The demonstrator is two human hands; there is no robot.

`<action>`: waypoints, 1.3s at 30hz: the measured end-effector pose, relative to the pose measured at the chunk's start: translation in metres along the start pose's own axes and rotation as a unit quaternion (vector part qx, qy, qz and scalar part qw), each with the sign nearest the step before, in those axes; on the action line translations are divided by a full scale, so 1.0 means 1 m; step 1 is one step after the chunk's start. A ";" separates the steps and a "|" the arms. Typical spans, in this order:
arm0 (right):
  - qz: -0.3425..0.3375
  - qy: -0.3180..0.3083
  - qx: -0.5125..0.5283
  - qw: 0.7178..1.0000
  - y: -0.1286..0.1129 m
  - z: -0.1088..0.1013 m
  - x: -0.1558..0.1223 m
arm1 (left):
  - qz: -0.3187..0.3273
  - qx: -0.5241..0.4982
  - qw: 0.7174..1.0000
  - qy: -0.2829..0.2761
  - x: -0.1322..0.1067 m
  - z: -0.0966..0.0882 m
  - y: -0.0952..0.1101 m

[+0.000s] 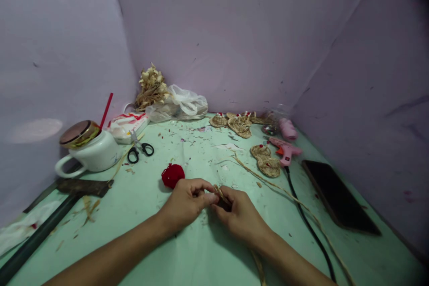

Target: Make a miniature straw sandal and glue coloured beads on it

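Over the middle of the table, my left hand (187, 201) and my right hand (239, 214) meet, thumbs and fingertips pinched on a small length of straw-coloured fibre cord (221, 194). Most of that piece is hidden by my fingers. A tail of the same fibre (258, 268) hangs below my right wrist. Just behind my left hand lies a ball of red yarn (173, 175). To the right, a long loose fibre strand (278, 187) runs across the table towards the front edge. A woven figure-eight straw piece (266, 161) with red beads lies beyond it.
A pink glue gun (284, 149), its black cord (306, 216) and a phone (338, 196) are right. Scissors (136, 148), a white mug (95, 149) and a hammer (83, 187) stand left. Behind are a plastic bag (187, 102), dried husks (150, 87), woven pieces (239, 125) and pink spool (287, 129).
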State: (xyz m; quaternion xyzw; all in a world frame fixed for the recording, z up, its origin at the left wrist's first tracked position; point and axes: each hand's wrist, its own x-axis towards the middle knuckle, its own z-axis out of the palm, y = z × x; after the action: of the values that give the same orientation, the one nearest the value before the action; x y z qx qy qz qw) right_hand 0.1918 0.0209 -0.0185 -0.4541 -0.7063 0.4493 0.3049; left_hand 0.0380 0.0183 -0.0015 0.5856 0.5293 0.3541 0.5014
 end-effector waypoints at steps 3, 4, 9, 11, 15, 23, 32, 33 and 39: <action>-0.003 -0.005 0.007 1.000 0.002 -0.002 0.003 | 0.019 0.090 0.996 -0.004 -0.001 -0.005 -0.002; -0.006 -0.011 0.004 1.000 0.003 -0.004 0.003 | 0.030 0.134 0.990 -0.012 -0.001 -0.008 -0.002; -0.006 -0.044 -0.052 0.998 -0.002 -0.009 0.002 | 0.095 0.271 0.957 -0.040 -0.005 -0.018 0.006; -0.005 -0.055 -0.072 0.996 -0.006 -0.010 0.000 | 0.098 0.246 0.962 -0.059 -0.006 -0.018 0.009; -0.023 -0.078 -0.110 0.991 -0.013 -0.011 -0.004 | 0.058 0.170 0.982 -0.052 -0.006 -0.015 0.009; -0.004 -0.101 -0.115 0.988 -0.013 -0.012 -0.004 | 0.021 0.116 0.993 0.000 -0.005 -0.013 0.008; 0.006 -0.141 -0.010 0.990 -0.015 -0.016 -0.004 | 0.052 0.108 0.993 -0.016 -0.005 -0.007 0.003; 0.005 -0.144 0.009 0.989 -0.015 -0.016 -0.004 | 0.055 0.110 0.992 -0.027 -0.005 -0.007 0.003; 0.080 -0.121 0.225 0.964 -0.010 -0.019 0.001 | 0.053 0.106 0.993 0.001 -0.002 -0.010 -0.002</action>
State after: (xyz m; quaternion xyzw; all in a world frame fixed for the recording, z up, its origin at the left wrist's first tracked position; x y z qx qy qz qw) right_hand 0.2034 0.0272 -0.0016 -0.3713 -0.5801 0.6711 0.2743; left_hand 0.0280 0.0179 -0.0003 0.6621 0.5327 0.3229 0.4167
